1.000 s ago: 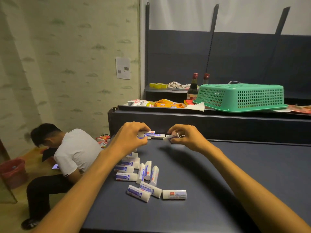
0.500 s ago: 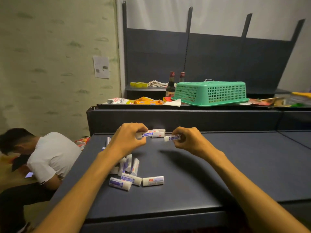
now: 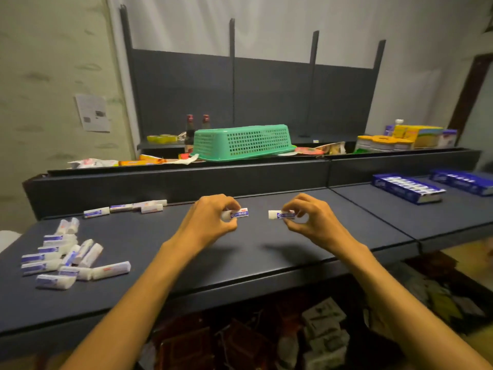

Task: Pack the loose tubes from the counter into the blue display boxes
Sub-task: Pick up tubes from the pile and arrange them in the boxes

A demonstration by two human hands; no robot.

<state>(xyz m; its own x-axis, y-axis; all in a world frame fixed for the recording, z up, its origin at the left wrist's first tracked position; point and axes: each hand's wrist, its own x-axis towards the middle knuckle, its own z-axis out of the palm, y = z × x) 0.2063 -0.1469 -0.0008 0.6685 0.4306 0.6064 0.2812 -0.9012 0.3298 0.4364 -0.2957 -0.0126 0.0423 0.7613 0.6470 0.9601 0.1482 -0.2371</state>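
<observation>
With each hand's fingers pinching one tube, left hand and right hand should carry theirs right, laying them aligned in the blue display box.

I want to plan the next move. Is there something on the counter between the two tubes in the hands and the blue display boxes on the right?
Nothing visible. Left hand and right hand each hold a tube; bare counter lies before the nearer blue box.
</observation>
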